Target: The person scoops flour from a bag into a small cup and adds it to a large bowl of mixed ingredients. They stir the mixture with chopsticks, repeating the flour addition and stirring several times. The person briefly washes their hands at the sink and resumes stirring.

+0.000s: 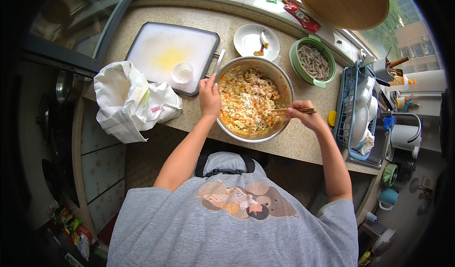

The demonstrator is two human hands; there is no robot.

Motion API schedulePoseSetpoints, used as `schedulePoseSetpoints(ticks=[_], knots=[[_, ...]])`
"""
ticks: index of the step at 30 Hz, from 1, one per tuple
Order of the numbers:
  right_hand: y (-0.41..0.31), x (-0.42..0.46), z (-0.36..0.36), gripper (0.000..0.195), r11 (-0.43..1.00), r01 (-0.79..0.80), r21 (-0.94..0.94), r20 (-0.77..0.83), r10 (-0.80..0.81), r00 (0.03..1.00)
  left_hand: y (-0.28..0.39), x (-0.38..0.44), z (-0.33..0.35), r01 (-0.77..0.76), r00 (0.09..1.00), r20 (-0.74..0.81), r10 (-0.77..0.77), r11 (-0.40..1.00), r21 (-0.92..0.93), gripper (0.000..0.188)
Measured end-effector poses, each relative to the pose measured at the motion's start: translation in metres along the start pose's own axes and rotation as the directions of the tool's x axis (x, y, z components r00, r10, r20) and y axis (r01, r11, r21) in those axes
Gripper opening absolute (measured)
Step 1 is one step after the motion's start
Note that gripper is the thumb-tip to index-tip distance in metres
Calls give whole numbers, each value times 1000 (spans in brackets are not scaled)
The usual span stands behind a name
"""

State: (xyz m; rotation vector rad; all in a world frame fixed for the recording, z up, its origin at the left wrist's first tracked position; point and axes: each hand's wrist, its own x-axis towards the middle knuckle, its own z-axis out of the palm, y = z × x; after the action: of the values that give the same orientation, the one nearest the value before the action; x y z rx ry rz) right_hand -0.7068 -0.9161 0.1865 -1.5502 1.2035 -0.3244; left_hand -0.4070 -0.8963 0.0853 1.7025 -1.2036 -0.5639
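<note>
A large stainless-steel bowl [255, 138] stands at the counter's front edge, holding a chopped mixture [249, 107] with orange and green bits and white powder on top. My left hand [210, 97] grips the bowl's left rim. In my right hand [302, 112] are wooden chopsticks [279, 112], their tips in the mixture at the bowl's right side. Behind the bowl is a white plate [245, 41] with a pale piece of food and some scraps. A green colander [331, 62] of raw shrimp sits to the right of the plate.
At left lie a cutting board [149, 44] with a small clear cup [182, 73], and an open white bag [117, 114] overhanging the counter edge. A knife [220, 59] lies between board and bowl. A blue dish rack [346, 107] stands right; a round wooden board [343, 3] leans by the window.
</note>
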Motion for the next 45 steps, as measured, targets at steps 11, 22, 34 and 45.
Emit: schedulePoseSetpoints(ticks=[11, 22, 34, 45], knots=[[12, 52, 8, 17, 951, 269, 154, -256, -225, 940, -6, 2, -2, 1, 1000, 19, -1, 1000, -1, 33], [0, -21, 44, 24, 985, 4, 171, -112, 16, 994, -6, -4, 11, -14, 999, -51, 13, 1000, -13, 32], [-7, 13, -61, 27, 993, 112, -34, -148, -116, 982, -5, -5, 9, 13, 999, -37, -14, 1000, -4, 34], [-12, 25, -85, 17, 985, 124, -121, -98, -136, 986, -7, -3, 10, 19, 999, -43, -21, 999, -42, 34]])
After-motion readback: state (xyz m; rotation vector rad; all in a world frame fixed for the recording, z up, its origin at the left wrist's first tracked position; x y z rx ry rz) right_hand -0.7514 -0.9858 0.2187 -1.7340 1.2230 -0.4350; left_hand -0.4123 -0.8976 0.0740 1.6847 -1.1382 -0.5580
